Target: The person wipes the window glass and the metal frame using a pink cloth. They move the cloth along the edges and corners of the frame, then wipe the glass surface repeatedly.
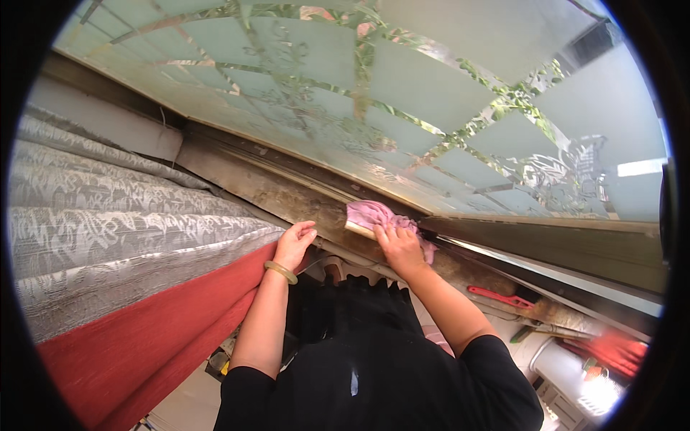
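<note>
My right hand [400, 249] rests on a pink cloth [372, 214] at the window sill [280, 200], its fingers bent over the cloth's near side. A pale edge shows along the front of the cloth; what it belongs to I cannot tell. My left hand [294, 245], with a pale bangle [281, 272] at the wrist, is raised at the sill's near edge beside the curtain, its fingers apart and holding nothing. Beyond the sill stands a frosted glass window [323, 108] with a clear pattern, and green leaves show through it.
A grey patterned curtain [124, 226] with a red one [161, 334] hangs at the left. On the sill at the right lies a red-handled brush [501, 297]. Lower right, red gloves [620, 350] lie by a white container [555, 361]. A pipe [345, 253] runs below the sill.
</note>
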{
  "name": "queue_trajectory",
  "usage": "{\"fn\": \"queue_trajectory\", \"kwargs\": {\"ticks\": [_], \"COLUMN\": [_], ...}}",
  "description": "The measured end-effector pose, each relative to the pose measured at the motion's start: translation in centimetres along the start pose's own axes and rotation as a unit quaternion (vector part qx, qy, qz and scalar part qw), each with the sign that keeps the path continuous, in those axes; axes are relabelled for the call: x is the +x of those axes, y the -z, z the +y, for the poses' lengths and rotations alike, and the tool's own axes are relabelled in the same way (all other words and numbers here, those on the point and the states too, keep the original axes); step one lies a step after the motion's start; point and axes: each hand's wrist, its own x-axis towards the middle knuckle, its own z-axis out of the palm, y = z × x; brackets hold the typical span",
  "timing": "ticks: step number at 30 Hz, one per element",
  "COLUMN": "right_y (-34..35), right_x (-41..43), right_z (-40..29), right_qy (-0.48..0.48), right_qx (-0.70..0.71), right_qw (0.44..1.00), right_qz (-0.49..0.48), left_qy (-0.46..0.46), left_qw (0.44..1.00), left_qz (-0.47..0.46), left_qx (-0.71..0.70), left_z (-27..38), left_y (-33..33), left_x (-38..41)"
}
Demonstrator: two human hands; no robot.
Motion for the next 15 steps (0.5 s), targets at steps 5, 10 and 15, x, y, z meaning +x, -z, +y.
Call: {"fn": "queue_trajectory", "kwargs": {"ticks": [5,10,15], "right_y": [0.1,-1.4,-2.8], "right_x": [2.1,5.2,11.9], "right_z": [0.8,-1.3,-3.5], "right_qy": [0.019,0.036,0.038], "right_qx": [0.054,0.058,0.097], "right_qw": [0.998,0.995,0.99], "right_qz": [-0.021,-0.073,-0.097], "left_qy": [-0.051,-0.047,-0.054], "left_qw": [0.994,0.972,0.955], "left_qz": [0.088,0.216,0.261], "left_qx": [-0.029,-0.086,-0.127], "left_z": [0.7,1.3,1.8], "left_y": [3.5,8.7,13.6], "left_x": [0.7,1.3,1.5]}}
